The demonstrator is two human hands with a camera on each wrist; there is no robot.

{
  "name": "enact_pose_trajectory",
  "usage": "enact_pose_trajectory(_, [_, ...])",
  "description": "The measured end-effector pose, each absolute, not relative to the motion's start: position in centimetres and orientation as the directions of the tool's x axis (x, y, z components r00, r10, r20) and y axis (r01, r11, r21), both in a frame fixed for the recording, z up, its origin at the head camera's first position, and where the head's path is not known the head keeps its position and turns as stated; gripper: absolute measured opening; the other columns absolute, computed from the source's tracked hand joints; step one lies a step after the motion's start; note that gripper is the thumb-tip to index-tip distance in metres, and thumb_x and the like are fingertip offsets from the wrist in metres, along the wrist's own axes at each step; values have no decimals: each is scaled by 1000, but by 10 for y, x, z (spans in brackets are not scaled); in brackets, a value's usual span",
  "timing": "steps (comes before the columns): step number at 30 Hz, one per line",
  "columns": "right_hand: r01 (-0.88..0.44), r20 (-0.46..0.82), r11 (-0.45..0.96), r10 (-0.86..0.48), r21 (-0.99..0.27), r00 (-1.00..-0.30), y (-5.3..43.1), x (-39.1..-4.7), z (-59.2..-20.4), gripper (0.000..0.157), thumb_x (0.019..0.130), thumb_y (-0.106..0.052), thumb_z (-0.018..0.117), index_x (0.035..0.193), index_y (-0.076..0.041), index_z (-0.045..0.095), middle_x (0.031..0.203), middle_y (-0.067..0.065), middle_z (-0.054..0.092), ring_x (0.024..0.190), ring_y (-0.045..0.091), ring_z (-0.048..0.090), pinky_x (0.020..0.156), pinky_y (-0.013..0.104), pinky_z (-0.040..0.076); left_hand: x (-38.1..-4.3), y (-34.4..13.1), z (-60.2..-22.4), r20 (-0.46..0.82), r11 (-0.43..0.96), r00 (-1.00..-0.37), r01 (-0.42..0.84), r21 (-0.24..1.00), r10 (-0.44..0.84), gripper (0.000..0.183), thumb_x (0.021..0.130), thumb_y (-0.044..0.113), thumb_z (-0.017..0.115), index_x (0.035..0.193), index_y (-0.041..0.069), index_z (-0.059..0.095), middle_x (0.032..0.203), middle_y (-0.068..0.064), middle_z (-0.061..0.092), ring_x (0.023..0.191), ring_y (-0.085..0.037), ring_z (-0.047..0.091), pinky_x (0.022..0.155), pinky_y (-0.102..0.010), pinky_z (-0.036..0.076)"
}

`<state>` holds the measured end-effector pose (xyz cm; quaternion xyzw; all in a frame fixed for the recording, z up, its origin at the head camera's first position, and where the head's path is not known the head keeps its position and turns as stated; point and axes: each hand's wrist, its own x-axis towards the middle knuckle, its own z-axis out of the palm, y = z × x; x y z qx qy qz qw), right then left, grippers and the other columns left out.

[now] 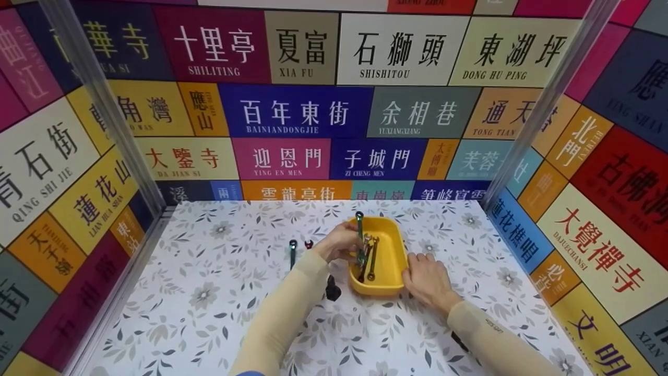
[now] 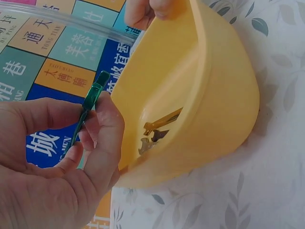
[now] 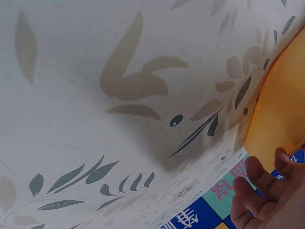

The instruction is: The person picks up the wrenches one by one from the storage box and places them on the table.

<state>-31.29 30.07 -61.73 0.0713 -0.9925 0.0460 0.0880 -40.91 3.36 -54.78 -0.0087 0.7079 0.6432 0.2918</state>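
Note:
A shiny green wrench is pinched between the thumb and fingers of my left hand. That hand hovers over the left rim of a yellow plastic bin, and the wrench's ring end points toward the far side. Inside the bin lie several wrenches, among them a gold-coloured wrench and others with open jaws showing in the left wrist view. On the opposite side my right hand holds the bin by its right wall, fingers against the outside and the thumb side near the rim.
Left of the bin, a dark teal wrench and a red-tipped wrench lie on the floral tabletop, partly behind the left forearm. A small black object shows beside the left wrist. Colourful sign-covered walls enclose the table's back and sides.

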Motion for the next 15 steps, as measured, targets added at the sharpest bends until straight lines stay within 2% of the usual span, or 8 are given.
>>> enact_pose_trajectory(4, [-157,188,985,-141,-73,-972,300,-312,-617,30,109,-31,60,120,-3,65,105,20,69,95,36,61,81,58,58,-410,28,-546,-425,177,-832,-386,905,357,53,90,-4,67,139,11,55,105,-8,64,81,-16,61,91,-48,70])
enact_pose_trajectory(8, [-173,211,983,-155,-68,-965,300,-312,-616,26,108,-28,61,114,-2,64,100,20,68,90,36,60,76,57,57,-411,23,-546,-421,154,-832,-392,907,362,55,91,-5,64,142,12,54,103,-7,62,77,-15,57,79,-42,67])
enact_pose_trajectory(11, [-177,220,982,-160,-60,-962,300,-311,-616,25,107,-28,62,112,-3,64,98,20,67,89,37,60,75,56,56,-412,20,-547,-424,128,-829,-407,905,364,60,90,-6,63,147,11,52,100,-7,64,75,-16,59,72,-38,65])
enact_pose_trajectory(15, [-175,215,983,-160,-53,-964,301,-312,-616,29,107,-30,61,115,-3,65,100,20,67,90,36,60,75,56,57,-413,16,-549,-432,100,-829,-426,899,356,68,88,-7,64,153,9,52,105,-8,70,85,-19,70,71,-38,67])
